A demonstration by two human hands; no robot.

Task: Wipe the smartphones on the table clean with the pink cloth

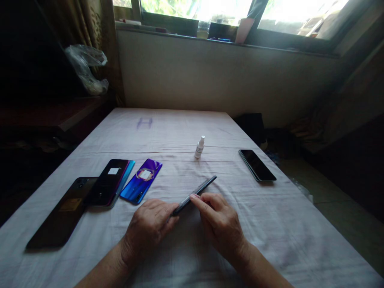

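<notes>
A dark phone (195, 194) stands tilted on its long edge above the cloth-covered table (270, 224), seen side-on. My left hand (148, 226) is closed around its near end. My right hand (220, 222) pinches its edge near the middle with a fingertip on top. To the left lie a blue-purple phone back (141, 181) with a white sticker, a dark phone back (107, 182) stacked over a teal one, and a black phone back (61, 212).
A small white bottle (199, 147) stands upright mid-table. Another phone (257, 165) lies screen-up near the right edge. A plastic bag (87, 68) hangs at the far left. Items line the window sill (210, 34). Floor drops off to the right.
</notes>
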